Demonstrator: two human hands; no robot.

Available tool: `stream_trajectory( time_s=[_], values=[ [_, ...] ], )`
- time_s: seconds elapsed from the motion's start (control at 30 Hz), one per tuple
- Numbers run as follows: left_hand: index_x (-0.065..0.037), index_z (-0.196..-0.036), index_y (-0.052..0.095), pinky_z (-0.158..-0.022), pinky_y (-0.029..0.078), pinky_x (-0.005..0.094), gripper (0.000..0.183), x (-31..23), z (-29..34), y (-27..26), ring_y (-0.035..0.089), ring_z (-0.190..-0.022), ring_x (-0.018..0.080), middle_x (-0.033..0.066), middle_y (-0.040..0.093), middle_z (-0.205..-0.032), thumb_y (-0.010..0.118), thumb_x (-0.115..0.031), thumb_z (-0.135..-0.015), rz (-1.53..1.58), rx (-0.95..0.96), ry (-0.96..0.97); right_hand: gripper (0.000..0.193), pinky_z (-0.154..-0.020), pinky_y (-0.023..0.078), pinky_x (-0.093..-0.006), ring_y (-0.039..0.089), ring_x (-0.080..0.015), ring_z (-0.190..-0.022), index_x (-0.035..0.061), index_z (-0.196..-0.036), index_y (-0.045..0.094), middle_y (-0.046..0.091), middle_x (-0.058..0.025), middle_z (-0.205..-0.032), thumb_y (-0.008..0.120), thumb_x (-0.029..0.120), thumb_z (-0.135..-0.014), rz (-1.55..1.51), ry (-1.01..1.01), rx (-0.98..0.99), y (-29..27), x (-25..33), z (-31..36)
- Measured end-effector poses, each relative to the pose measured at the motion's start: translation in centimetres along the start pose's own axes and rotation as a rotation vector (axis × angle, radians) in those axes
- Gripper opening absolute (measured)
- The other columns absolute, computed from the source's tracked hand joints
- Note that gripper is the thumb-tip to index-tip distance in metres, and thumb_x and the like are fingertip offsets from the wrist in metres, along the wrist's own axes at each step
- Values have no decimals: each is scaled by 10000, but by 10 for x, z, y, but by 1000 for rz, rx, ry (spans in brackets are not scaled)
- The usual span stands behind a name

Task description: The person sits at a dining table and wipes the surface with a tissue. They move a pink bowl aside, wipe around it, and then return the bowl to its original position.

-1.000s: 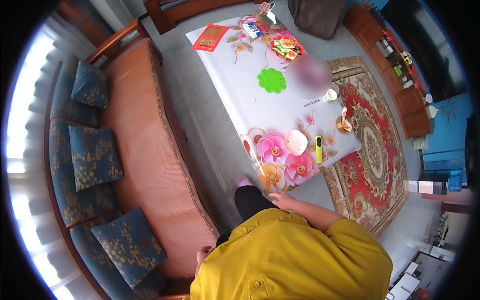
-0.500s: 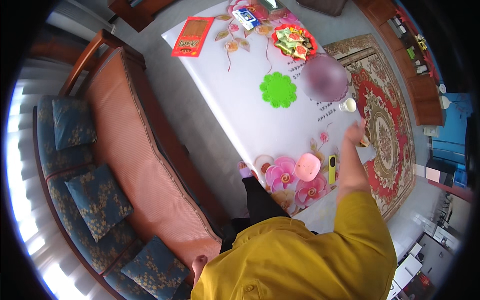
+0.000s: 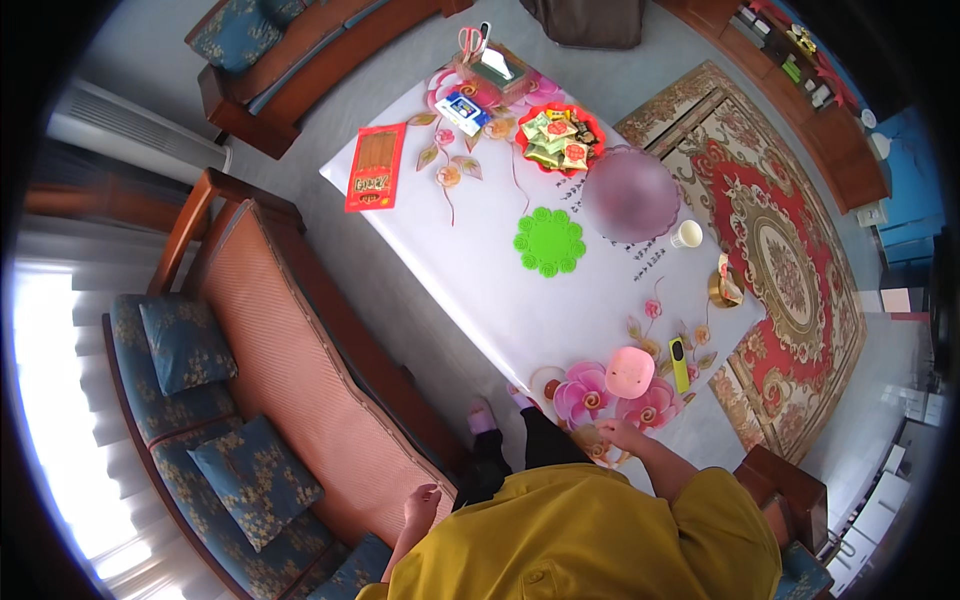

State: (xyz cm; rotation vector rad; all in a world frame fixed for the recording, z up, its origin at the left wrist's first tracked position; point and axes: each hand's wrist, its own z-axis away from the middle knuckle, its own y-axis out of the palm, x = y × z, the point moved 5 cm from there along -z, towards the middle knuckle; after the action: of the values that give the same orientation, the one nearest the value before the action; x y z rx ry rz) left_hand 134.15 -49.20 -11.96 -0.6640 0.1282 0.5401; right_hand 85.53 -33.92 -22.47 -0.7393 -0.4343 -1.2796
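Note:
My right hand (image 3: 622, 434) is over the near end of the table, just below a pink rounded dish (image 3: 630, 372). Its fingers are loosely bent and apart, with nothing visible in them. Beyond the dish lies a yellow-green phone-like object (image 3: 679, 364) with a dark patch at one end. Down at my left side hangs my left hand (image 3: 422, 500), beside the sofa's seat edge, loosely open and holding nothing I can see.
The white floral-covered table (image 3: 450, 270) bears a green scalloped mat (image 3: 550, 242), purple translucent plate (image 3: 630, 195), paper cup (image 3: 686, 234), gold container (image 3: 724, 288), red tray of wrapped snacks (image 3: 557, 138), and red packet (image 3: 376, 168). A sofa (image 3: 280, 340) stands left; a patterned rug (image 3: 780, 260) lies right.
My right hand has drawn back from beside the gold container to the near table end, leaving that container in sight. My left hand's fingers have loosened. The view has shifted, showing more of the room's far side.

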Motion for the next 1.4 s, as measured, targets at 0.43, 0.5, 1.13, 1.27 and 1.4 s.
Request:
stream_trajectory(
  time_s=[0.43, 0.5, 1.13, 1.27, 1.4],
  values=[
    [-71, -1029, 668, -736, 525, 363, 322, -27, -111, -95, 667, -806, 264, 145, 688, -869, 657, -311, -814, -61, 110, 220, 269, -550, 509, -290, 638, -167, -617, -5, -1021, 655, 666, -104, -786, 596, 174, -829, -468, 234, -540, 2, -27, 12],
    [-71, -1027, 668, -738, 524, 368, 321, -12, -148, -117, 664, -792, 265, 140, 687, -858, 664, -299, -801, -29, 67, 247, 284, -540, 507, -283, 637, -170, -605, -5, -1039, 647, 669, -98, -806, 595, 182, -831, -473, 333, -501, 31, 1, 7],
    [-23, -1071, 640, -770, 505, 324, 324, -181, -283, -193, 644, -874, 207, 134, 679, -960, 661, -195, -797, -135, 257, 389, 140, -612, 502, -363, 645, -240, -726, 76, -759, 604, 640, -96, -751, 584, 210, -792, 453, 119, -257, 111, 97, -48],
    [-35, -1070, 643, -781, 502, 326, 353, -238, -299, -180, 648, -879, 211, 105, 681, -954, 637, -275, -812, -348, 256, 461, 298, -607, 489, -313, 626, -183, -683, 63, -870, 652, 649, -76, -752, 562, 347, -867, -599, 399, -481, 91, 120, -63],
    [-91, -1068, 649, -804, 493, 334, 337, -286, -330, -170, 645, -902, 236, 108, 675, -963, 641, -306, -809, -341, 289, 434, 440, -669, 474, -316, 619, -167, -685, 45, -853, 668, 644, -70, -717, 549, 468, -861, -368, 521, -379, 47, 148, -80]
  ],
)
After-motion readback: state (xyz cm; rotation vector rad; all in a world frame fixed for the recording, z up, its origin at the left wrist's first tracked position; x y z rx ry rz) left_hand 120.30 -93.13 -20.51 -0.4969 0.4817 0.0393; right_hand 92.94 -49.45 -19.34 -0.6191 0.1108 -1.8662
